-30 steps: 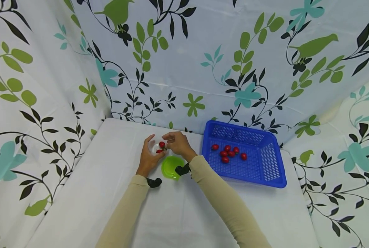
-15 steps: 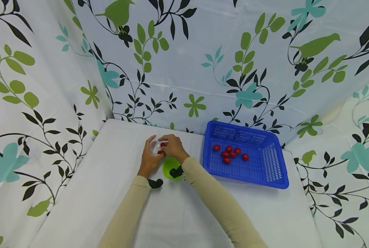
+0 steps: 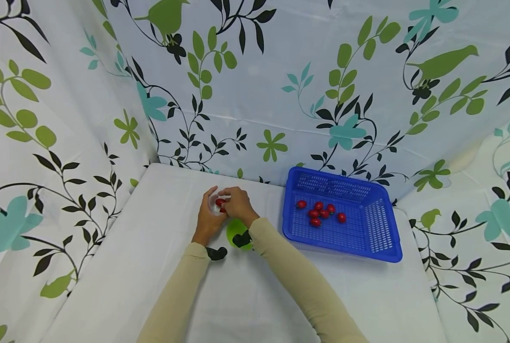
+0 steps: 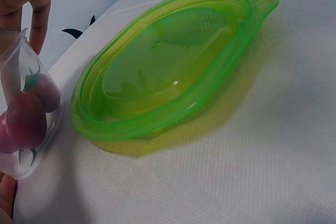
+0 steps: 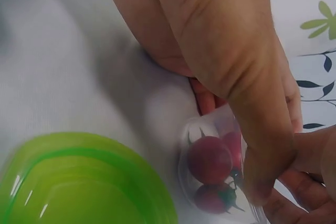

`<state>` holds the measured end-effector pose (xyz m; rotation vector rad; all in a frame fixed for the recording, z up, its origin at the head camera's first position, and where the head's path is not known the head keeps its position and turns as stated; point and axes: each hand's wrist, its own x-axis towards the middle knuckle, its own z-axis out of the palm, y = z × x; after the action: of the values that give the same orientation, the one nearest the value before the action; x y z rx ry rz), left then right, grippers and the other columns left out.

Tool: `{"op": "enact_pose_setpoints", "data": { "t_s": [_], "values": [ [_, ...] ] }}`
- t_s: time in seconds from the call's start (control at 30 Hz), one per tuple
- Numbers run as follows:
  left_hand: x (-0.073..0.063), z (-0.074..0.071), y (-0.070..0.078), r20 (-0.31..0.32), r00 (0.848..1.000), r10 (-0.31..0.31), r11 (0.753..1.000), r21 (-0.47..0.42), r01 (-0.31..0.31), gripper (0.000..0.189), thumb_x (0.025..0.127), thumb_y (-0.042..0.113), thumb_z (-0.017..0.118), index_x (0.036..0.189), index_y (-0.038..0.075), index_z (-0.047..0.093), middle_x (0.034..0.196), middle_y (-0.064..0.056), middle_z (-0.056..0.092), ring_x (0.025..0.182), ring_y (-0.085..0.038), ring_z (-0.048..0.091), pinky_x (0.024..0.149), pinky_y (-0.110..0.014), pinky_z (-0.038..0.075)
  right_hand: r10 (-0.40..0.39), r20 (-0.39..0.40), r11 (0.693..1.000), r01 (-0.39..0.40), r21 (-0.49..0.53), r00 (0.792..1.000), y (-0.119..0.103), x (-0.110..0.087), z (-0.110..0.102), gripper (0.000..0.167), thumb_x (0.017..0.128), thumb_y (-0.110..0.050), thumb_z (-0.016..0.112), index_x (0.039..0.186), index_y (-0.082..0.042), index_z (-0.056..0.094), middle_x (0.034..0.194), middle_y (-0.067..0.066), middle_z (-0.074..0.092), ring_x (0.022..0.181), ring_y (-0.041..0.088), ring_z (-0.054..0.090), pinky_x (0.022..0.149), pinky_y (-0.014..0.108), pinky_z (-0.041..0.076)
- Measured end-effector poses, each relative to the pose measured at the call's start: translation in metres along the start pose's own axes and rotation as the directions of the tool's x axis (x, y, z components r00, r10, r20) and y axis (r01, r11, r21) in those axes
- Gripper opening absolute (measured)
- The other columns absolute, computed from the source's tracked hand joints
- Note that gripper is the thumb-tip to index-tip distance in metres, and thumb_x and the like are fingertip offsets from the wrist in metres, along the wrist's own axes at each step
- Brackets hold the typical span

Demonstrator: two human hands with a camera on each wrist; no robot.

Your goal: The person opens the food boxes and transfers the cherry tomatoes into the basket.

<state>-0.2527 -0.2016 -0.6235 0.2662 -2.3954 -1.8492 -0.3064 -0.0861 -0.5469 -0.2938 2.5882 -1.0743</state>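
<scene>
A small clear plastic container (image 3: 214,196) stands on the white-covered table with red cherry tomatoes (image 5: 209,160) inside, green stems on some. My left hand (image 3: 209,220) curls round its left side, the thumb toward me. Over the container's right side is my right hand (image 3: 240,205), with its fingers at the rim and partly inside, beside the tomatoes. Whether those fingers pinch a tomato or the rim is hidden. Closer to me, a translucent green lid (image 4: 173,56) with a tab lies on the table, partly covered by the right wrist in the head view.
To the right stands a blue perforated basket (image 3: 366,224) with several cherry tomatoes (image 3: 315,222) on its floor. A white curtain (image 3: 246,114) printed with leaves and birds hangs behind the table. A black wrist mount (image 3: 217,253) sits by the left cuff, another (image 3: 242,239) by the right.
My right hand, first apart from the container with its fingers spread, has moved left and down onto its rim. The left hand stays round it. The basket is unchanged.
</scene>
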Motion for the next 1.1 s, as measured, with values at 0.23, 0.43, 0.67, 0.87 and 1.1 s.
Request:
{"op": "enact_pose_setpoints", "data": {
  "t_s": [0.23,0.43,0.67,0.87,1.1],
  "values": [
    [0.002,-0.001,-0.004,0.001,0.999,0.049,0.998,-0.037,-0.048,0.089,0.091,0.010,0.079,0.164,0.030,0.033,0.174,-0.007,0.029,0.162,-0.031,0.027,0.132,-0.060,0.025,-0.030,0.008,0.998,0.030,-0.060,1.000,0.003,0.006,0.008,0.035,0.097,-0.004,0.073,0.129,-0.017,0.078,0.135,0.003,0.075,0.119,0.022,0.074,0.100,0.037,0.061],
    [0.004,0.000,-0.005,0.000,0.998,0.068,0.996,-0.064,-0.068,0.086,0.091,0.007,0.076,0.164,0.024,0.034,0.172,-0.011,0.033,0.157,-0.031,0.033,0.131,-0.058,0.028,-0.048,0.018,0.995,0.049,-0.087,0.999,0.004,0.011,0.012,0.032,0.097,-0.007,0.074,0.126,-0.020,0.080,0.133,0.000,0.076,0.126,0.023,0.069,0.110,0.047,0.052],
    [0.003,0.000,-0.002,0.005,0.999,0.050,0.998,-0.042,-0.050,0.088,0.090,0.003,0.073,0.165,0.023,0.032,0.165,-0.013,0.042,0.152,-0.032,0.042,0.130,-0.054,0.032,-0.045,0.025,0.993,0.047,-0.105,0.999,0.001,0.012,0.014,0.029,0.095,-0.009,0.077,0.122,-0.018,0.081,0.125,-0.001,0.079,0.124,0.025,0.067,0.105,0.053,0.047],
    [0.004,0.000,-0.003,0.005,0.999,0.044,0.999,-0.029,-0.044,0.089,0.088,0.002,0.071,0.164,0.028,0.032,0.161,-0.013,0.047,0.147,-0.031,0.047,0.129,-0.052,0.036,-0.037,0.002,0.996,0.037,-0.077,0.999,0.002,0.013,0.015,0.024,0.095,-0.012,0.079,0.117,-0.020,0.083,0.116,-0.002,0.081,0.119,0.024,0.067,0.103,0.051,0.047],
    [0.005,0.001,-0.005,0.004,0.999,0.035,0.999,-0.031,-0.034,0.090,0.087,0.000,0.069,0.164,0.030,0.033,0.163,-0.013,0.045,0.149,-0.031,0.045,0.129,-0.053,0.035,-0.028,-0.005,1.000,0.028,-0.008,1.000,0.004,0.011,0.016,0.021,0.095,-0.016,0.081,0.115,-0.019,0.083,0.114,-0.003,0.081,0.119,0.023,0.067,0.107,0.054,0.044]
  ]
}}
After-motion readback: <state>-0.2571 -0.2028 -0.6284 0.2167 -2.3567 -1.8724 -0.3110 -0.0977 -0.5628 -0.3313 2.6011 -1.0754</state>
